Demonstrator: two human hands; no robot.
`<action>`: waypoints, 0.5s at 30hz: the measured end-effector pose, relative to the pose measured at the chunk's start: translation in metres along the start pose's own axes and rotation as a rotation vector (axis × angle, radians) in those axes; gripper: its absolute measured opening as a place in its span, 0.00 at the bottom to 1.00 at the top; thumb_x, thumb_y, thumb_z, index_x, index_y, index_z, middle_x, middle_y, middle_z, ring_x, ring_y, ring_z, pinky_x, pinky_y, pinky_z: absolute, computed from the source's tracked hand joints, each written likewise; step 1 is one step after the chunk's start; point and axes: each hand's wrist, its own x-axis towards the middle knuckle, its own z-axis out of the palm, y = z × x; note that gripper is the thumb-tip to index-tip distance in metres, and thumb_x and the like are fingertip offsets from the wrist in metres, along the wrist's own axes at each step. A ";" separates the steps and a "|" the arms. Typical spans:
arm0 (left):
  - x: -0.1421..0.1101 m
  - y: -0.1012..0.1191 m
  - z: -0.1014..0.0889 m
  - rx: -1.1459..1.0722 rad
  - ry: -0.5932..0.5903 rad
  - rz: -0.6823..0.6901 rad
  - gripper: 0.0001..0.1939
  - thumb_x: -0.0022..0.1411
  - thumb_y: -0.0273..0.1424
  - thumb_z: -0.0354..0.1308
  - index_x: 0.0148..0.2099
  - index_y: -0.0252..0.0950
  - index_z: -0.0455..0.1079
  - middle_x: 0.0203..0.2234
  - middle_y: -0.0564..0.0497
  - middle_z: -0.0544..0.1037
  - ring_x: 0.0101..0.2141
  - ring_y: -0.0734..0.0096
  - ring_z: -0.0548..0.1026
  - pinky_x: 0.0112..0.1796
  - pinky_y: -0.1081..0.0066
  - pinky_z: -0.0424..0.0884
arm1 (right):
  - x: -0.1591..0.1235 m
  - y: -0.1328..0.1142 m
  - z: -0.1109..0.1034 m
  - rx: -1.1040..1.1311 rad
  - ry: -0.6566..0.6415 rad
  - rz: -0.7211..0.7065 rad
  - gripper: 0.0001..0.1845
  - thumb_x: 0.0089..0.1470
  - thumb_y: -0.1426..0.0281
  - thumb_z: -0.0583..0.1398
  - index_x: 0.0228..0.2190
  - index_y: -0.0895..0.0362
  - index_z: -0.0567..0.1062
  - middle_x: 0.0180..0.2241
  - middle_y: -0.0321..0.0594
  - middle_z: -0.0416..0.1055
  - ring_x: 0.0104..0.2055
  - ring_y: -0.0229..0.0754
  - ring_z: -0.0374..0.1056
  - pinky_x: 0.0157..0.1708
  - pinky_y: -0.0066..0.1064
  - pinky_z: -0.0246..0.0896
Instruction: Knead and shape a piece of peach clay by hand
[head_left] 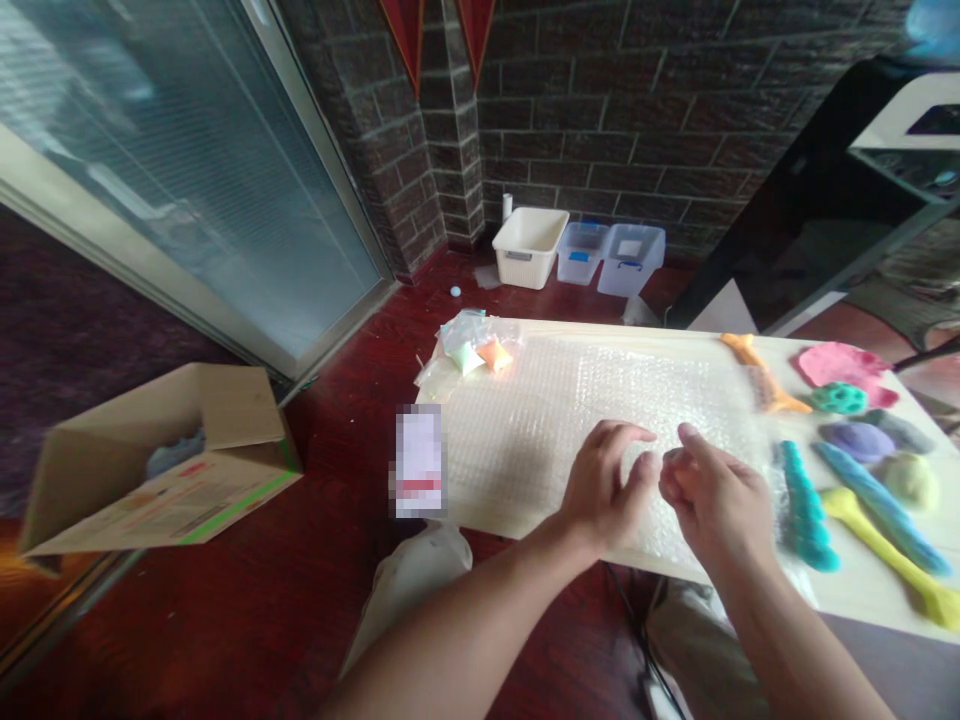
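Above a sheet of bubble wrap on the table, my left hand has its fingers bent and apart from the thumb, with nothing held. Facing it is my right hand, fingers curled in and thumb up; a reddish-orange patch shows at its fingertips, too blurred to name. To the right lie soft clay-like shapes: a teal ridged piece, a yellow bone-like piece, a blue twisted strip, an orange branching piece, a pink flat piece and a purple lump.
Pale green and orange packets lie with clear plastic at the table's far left corner. An open cardboard box stands left on the floor. A white basket and clear bins sit by the brick wall.
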 end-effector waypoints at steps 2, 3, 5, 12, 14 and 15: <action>0.003 -0.003 0.003 -0.154 0.029 -0.205 0.19 0.72 0.41 0.48 0.44 0.36 0.76 0.42 0.42 0.81 0.47 0.57 0.78 0.48 0.58 0.73 | -0.003 -0.002 0.002 -0.063 0.022 0.002 0.31 0.56 0.51 0.69 0.14 0.54 0.66 0.12 0.28 0.51 0.14 0.33 0.48 0.14 0.29 0.42; 0.004 -0.005 0.006 -0.258 0.040 -0.315 0.18 0.71 0.41 0.49 0.40 0.36 0.75 0.39 0.43 0.80 0.44 0.57 0.78 0.44 0.60 0.74 | -0.005 -0.002 0.003 -0.139 0.040 -0.012 0.32 0.56 0.51 0.69 0.13 0.54 0.66 0.12 0.29 0.53 0.14 0.33 0.49 0.15 0.29 0.43; 0.004 -0.008 0.014 -0.516 0.063 -0.532 0.17 0.68 0.42 0.51 0.37 0.35 0.74 0.36 0.44 0.78 0.38 0.59 0.77 0.38 0.62 0.72 | -0.010 -0.002 0.003 -0.363 0.064 -0.115 0.32 0.58 0.49 0.67 0.14 0.55 0.68 0.13 0.31 0.56 0.16 0.34 0.52 0.16 0.30 0.45; 0.008 -0.011 0.019 -1.217 0.116 -1.132 0.24 0.64 0.54 0.57 0.32 0.36 0.70 0.29 0.50 0.72 0.32 0.66 0.72 0.41 0.67 0.69 | -0.026 0.011 0.007 -0.854 -0.384 -0.679 0.21 0.72 0.58 0.51 0.43 0.55 0.80 0.45 0.50 0.80 0.46 0.54 0.75 0.45 0.44 0.69; 0.010 -0.013 0.015 -1.254 0.172 -1.141 0.26 0.67 0.55 0.54 0.34 0.36 0.70 0.30 0.49 0.74 0.33 0.65 0.74 0.44 0.66 0.70 | -0.030 0.017 0.011 -0.881 -0.467 -0.743 0.23 0.72 0.60 0.49 0.57 0.57 0.74 0.57 0.53 0.76 0.60 0.60 0.71 0.59 0.55 0.63; 0.011 -0.014 0.013 -1.223 0.206 -1.101 0.27 0.68 0.56 0.53 0.33 0.36 0.70 0.30 0.48 0.74 0.33 0.65 0.74 0.43 0.65 0.71 | -0.032 0.018 0.013 -0.892 -0.489 -0.769 0.25 0.72 0.62 0.49 0.63 0.57 0.70 0.60 0.53 0.74 0.64 0.61 0.67 0.65 0.58 0.56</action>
